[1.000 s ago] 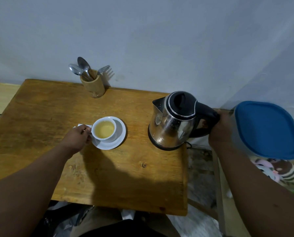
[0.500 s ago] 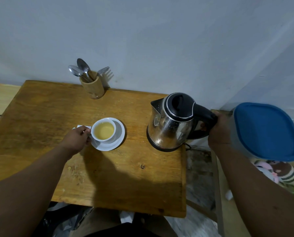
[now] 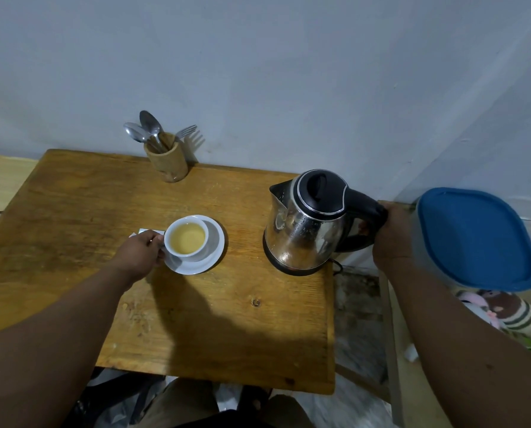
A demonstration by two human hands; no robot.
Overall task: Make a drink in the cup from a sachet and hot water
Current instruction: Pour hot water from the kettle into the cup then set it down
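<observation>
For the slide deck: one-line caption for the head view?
Left hand holds the filled cup on its saucer; right hand grips the kettle handle.

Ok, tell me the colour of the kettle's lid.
Black, with a silver rim; the kettle's lid shows clearly in the head view.

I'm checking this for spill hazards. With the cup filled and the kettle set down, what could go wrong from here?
The kettle stands close to the table's right edge, its handle overhanging in the right hand; a careless release might tip it. The cup is nearly full and the left hand pinches its handle, so a quick lift could slosh liquid onto the saucer.
</observation>
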